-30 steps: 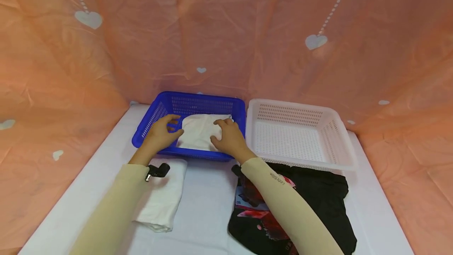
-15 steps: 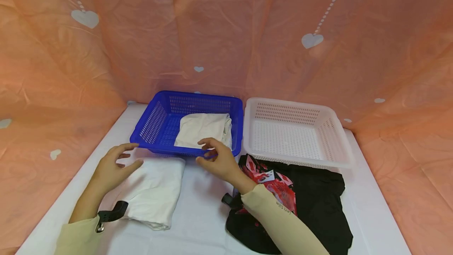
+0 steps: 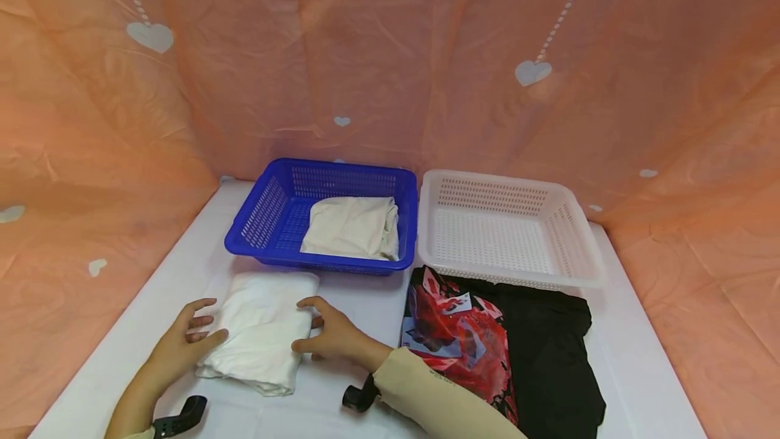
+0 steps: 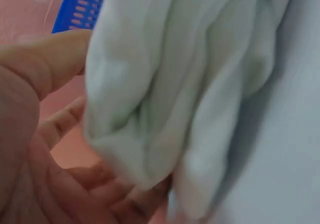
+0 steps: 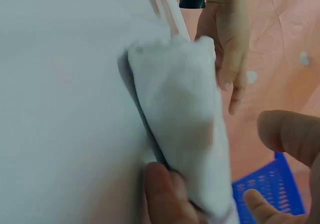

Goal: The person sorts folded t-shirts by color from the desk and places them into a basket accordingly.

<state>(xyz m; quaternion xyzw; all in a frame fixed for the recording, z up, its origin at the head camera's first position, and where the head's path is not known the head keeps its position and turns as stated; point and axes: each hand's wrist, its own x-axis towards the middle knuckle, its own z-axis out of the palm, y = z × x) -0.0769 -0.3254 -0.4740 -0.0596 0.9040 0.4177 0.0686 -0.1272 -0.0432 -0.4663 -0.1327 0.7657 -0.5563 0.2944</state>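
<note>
A folded white cloth (image 3: 262,330) lies on the table in front of the blue basket; its garment kind cannot be told. My left hand (image 3: 179,344) is at its left edge, the fingers bent loosely and apart, the thumb near the fabric. On the opposite side, my right hand (image 3: 335,334) has its fingertips and thumb at the right edge, spread apart. The left wrist view shows the cloth's layered folds (image 4: 165,84) close up, hiding some fingertips. In the right wrist view a fingertip (image 5: 162,184) meets the cloth's lower edge (image 5: 175,99).
Inside the blue basket (image 3: 262,253) sits another folded white cloth (image 3: 350,225), towards its right side. A white basket (image 3: 512,276) stands beside it. Before that lies a black garment (image 3: 548,351) with a red print. An orange curtain (image 3: 378,53) hangs behind the table.
Both hands have left the blue basket and the folded cloth in it. They have moved towards me and to the left, to either side of the white cloth on the table.
</note>
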